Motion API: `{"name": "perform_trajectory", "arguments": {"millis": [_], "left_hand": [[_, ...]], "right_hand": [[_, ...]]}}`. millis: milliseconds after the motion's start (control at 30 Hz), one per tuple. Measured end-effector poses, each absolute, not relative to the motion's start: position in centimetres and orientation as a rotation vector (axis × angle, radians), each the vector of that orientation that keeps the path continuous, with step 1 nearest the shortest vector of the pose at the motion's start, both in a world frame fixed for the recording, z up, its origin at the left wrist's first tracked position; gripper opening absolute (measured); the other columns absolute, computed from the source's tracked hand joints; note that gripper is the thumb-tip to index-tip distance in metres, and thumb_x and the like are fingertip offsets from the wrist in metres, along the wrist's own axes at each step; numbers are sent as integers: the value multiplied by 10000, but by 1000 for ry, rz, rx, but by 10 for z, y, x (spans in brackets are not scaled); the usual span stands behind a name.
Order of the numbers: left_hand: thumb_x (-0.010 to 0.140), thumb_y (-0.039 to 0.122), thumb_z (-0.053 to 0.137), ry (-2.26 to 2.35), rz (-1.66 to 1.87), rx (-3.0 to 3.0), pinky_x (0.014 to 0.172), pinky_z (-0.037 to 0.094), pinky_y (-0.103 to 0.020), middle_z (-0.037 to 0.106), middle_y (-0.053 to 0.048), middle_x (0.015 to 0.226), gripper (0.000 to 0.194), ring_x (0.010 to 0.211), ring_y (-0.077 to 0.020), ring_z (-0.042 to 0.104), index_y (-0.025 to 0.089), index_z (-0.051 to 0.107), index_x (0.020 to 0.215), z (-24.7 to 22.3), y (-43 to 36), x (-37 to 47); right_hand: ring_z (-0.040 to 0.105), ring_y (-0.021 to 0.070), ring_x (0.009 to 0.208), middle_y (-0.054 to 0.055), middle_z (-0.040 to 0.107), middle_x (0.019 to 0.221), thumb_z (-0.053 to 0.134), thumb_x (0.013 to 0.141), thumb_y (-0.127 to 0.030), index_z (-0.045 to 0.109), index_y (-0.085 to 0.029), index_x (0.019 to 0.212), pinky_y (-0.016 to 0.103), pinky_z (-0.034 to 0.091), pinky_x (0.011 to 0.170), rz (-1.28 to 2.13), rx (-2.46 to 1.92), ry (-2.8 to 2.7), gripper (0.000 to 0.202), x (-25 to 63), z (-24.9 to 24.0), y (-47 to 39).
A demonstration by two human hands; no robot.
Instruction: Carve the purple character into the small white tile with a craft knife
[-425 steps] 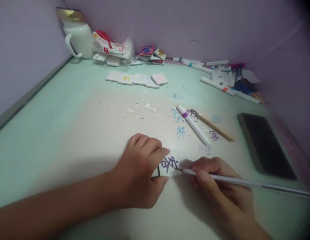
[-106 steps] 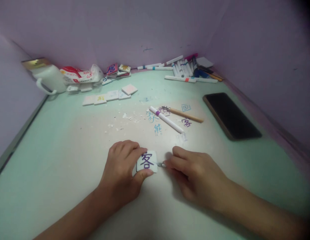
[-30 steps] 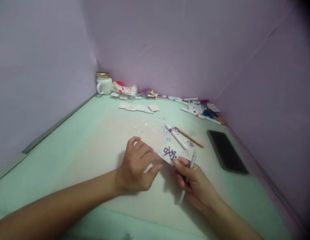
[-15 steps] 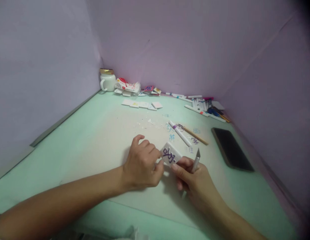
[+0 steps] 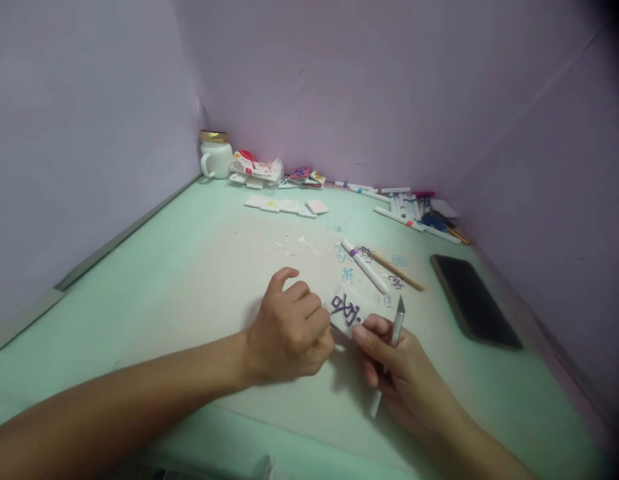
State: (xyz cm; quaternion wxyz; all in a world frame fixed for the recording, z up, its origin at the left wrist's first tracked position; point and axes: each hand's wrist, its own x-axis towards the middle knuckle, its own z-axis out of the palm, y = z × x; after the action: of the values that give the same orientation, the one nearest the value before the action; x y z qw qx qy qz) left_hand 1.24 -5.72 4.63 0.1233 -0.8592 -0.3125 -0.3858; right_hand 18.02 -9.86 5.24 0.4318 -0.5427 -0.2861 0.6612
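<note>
My right hand (image 5: 399,363) pinches the lower right corner of a small white square block (image 5: 345,312) bearing a purple, carved-looking character. The same hand keeps a craft knife (image 5: 398,323) between its fingers, blade pointing up and away. Close against the block's left side is my left hand (image 5: 292,327), its fingers curled in and the index finger crooked upward. What its fingertips grip, if anything, is hidden. A small white bit (image 5: 340,347) shows just beside the left hand, under the block.
White scraps (image 5: 302,241) lie beyond my hands. A purple-banded marker (image 5: 365,267), a wooden stick (image 5: 398,270) and a phone (image 5: 474,300) lie to the right. Along the back stand a lidded white mug (image 5: 218,160), a packet (image 5: 258,168), white tiles (image 5: 288,206) and several markers (image 5: 404,205).
My left fingers have curled in further beside the block. The block and my right hand have shifted slightly right, and more of the knife's handle shows below. A small white bit now shows under the block.
</note>
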Motion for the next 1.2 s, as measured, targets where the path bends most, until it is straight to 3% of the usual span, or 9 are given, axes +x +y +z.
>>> {"name": "perform_trajectory", "arguments": {"millis": [167, 333, 433, 533, 667, 767, 900, 1067, 1200], "left_hand": [[647, 99, 506, -931, -1258, -2507, 832, 450, -419, 498, 22, 497, 127, 540, -128, 422, 182, 471, 558, 51, -58, 11], [604, 111, 478, -951, -1379, -2575, 783, 454, -416, 368, 48, 473, 168, 500, -121, 321, 205, 351, 546, 51, -59, 8], [599, 106, 454, -940, -1506, -2608, 758, 442, -430, 475, 12, 599, 127, 576, -150, 437, 208, 416, 665, 51, -60, 6], [634, 61, 421, -984, -1665, -2600, 781, 434, -440, 558, -39, 766, 232, 718, -186, 532, 188, 479, 820, 50, -58, 4], [676, 22, 382, -1091, -1763, -2616, 763, 413, -401, 557, -25, 767, 260, 753, -186, 541, 188, 509, 830, 48, -52, -1], [646, 39, 377, -1175, -1642, -2747, 781, 400, -395, 579, -25, 784, 274, 786, -190, 552, 183, 521, 828, 43, -47, -5], [593, 107, 418, -1044, -1124, -3149, 854, 388, -433, 636, -78, 975, 437, 910, -237, 558, 164, 564, 1001, 38, -40, -6], [636, 124, 484, -887, -643, -3348, 957, 336, -468, 571, -127, 1231, 597, 1087, -276, 496, 142, 502, 1232, 42, -39, -3], [717, 247, 574, -1046, -563, -3306, 923, 349, -463, 575, -130, 1102, 493, 1002, -279, 489, 139, 547, 1197, 45, -41, -2]], "right_hand": [[245, 17, 325, -77, 450, 331, 861, 568, -456, 473, -196, 677, 135, 71, 320, 1690, -1310, -608, 480, 186, 51, -95], [234, 20, 338, -75, 442, 331, 860, 580, -429, 512, -187, 671, 138, 62, 322, 1701, -1284, -576, 434, 189, 50, -93], [244, 26, 342, -78, 437, 349, 845, 591, -423, 552, -182, 677, 155, 64, 332, 1687, -1304, -619, 389, 190, 50, -91], [306, 45, 350, -66, 476, 399, 823, 605, -415, 655, -169, 756, 181, 148, 351, 1588, -1454, -864, 334, 195, 49, -87], [487, 123, 498, -6, 599, 572, 778, 650, -443, 724, -172, 1008, 238, 329, 458, 1194, -1704, -1188, 453, 212, 54, -78], [461, 137, 494, -16, 544, 532, 598, 779, -596, 718, -190, 1072, 260, 333, 488, 1079, -1811, -1310, 515, 226, 57, -72], [502, 157, 524, 58, 675, 717, 336, 864, -676, 750, -201, 942, 281, 371, 503, 904, -1859, -1480, 634, 235, 60, -70], [630, 225, 673, 30, 722, 739, 428, 867, -575, 733, -245, 800, 306, 433, 576, 761, -1887, -1736, 454, 228, 61, -80], [663, 226, 712, 3, 750, 818, 494, 872, -466, 738, -282, 907, 324, 470, 617, 687, -1809, -1813, 307, 223, 58, -88]]}}
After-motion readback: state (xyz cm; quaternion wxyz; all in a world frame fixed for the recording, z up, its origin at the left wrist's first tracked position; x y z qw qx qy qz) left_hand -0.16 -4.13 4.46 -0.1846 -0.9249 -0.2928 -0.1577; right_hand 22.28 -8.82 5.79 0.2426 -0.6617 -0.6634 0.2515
